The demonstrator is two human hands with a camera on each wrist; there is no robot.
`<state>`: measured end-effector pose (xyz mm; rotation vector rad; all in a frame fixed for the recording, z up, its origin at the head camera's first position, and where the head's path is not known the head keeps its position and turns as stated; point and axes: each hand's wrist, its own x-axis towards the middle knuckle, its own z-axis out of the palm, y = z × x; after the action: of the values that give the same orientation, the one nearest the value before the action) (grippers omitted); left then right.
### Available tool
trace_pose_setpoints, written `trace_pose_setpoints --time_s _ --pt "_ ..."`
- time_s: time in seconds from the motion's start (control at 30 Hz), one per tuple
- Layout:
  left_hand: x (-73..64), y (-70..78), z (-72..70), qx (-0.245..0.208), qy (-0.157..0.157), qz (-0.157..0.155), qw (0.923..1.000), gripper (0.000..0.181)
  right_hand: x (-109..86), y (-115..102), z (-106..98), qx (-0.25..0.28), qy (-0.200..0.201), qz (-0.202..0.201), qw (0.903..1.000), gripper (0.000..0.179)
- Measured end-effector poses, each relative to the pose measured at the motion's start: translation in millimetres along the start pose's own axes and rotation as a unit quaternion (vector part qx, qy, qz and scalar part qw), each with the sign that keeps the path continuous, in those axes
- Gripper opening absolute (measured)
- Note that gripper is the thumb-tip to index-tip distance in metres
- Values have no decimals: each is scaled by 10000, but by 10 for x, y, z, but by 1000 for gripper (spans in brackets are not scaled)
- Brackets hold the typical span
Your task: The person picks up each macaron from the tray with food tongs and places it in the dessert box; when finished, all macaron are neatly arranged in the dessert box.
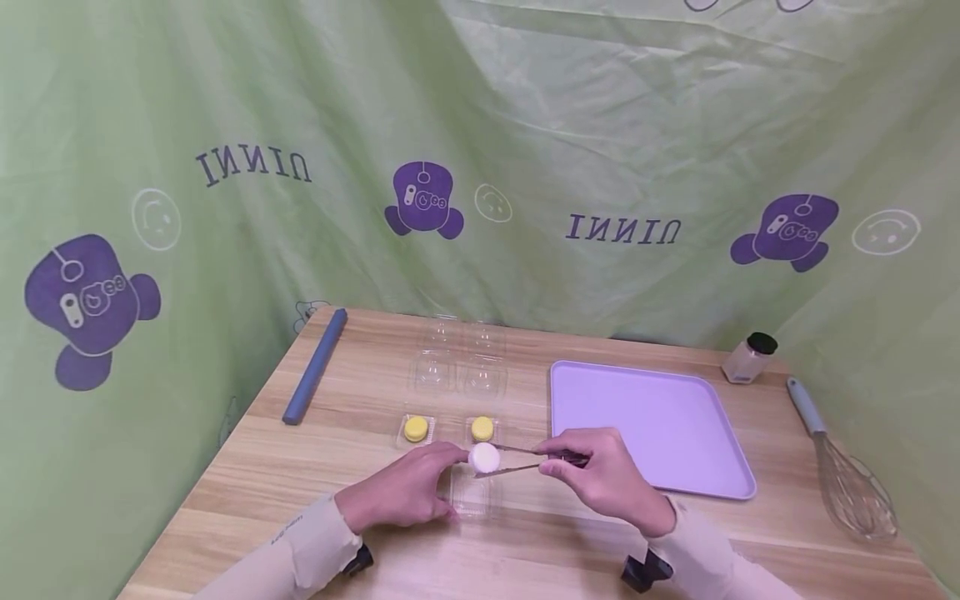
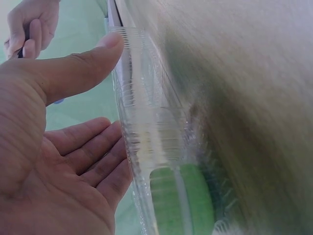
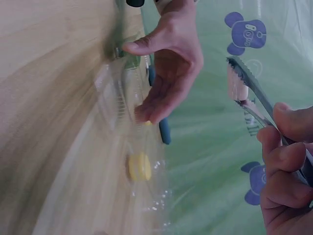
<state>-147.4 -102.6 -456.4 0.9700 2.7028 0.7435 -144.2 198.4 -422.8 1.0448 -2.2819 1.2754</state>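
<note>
My right hand (image 1: 606,475) holds a pair of metal tongs (image 3: 258,88), thumb and fingers wrapped around the arms. Between the serrated tips of the tongs sits a pale pink macaron (image 1: 484,457), raised over a clear plastic container (image 1: 471,498). Beside that container is my left hand (image 1: 408,487), its thumb at the rim and its fingers extended along the side. A green macaron (image 2: 183,198) lies in the container, hidden behind the left hand in the head view. Two yellow macarons, one left (image 1: 416,429) and one right (image 1: 482,428), rest in the compartments farther back.
The container's clear domed lid (image 1: 457,375) lies behind it. To the right is a lilac tray (image 1: 652,425); past it stand a black-capped jar (image 1: 750,358) and a whisk (image 1: 843,467). A blue rolling pin (image 1: 315,367) lies at the left, and a green curtain (image 1: 480,150) hangs behind the table.
</note>
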Motion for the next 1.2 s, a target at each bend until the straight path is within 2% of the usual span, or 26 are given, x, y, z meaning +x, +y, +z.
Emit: trace_pose_setpoints --time_s 0.2,0.43,0.87,1.2 --pt "8 -4 -11 -85 53 21 9999 76 -84 54 91 -71 -343 24 9994 14" --pt "-7 7 -25 -85 52 -12 9999 81 -159 108 177 -157 -670 431 9967 11" --pt "-3 3 -11 -38 -28 -117 9999 80 -192 202 320 -698 -794 342 9938 12" --pt "1 2 -12 -67 -75 -118 9999 80 -181 200 364 -988 -913 550 9894 12"
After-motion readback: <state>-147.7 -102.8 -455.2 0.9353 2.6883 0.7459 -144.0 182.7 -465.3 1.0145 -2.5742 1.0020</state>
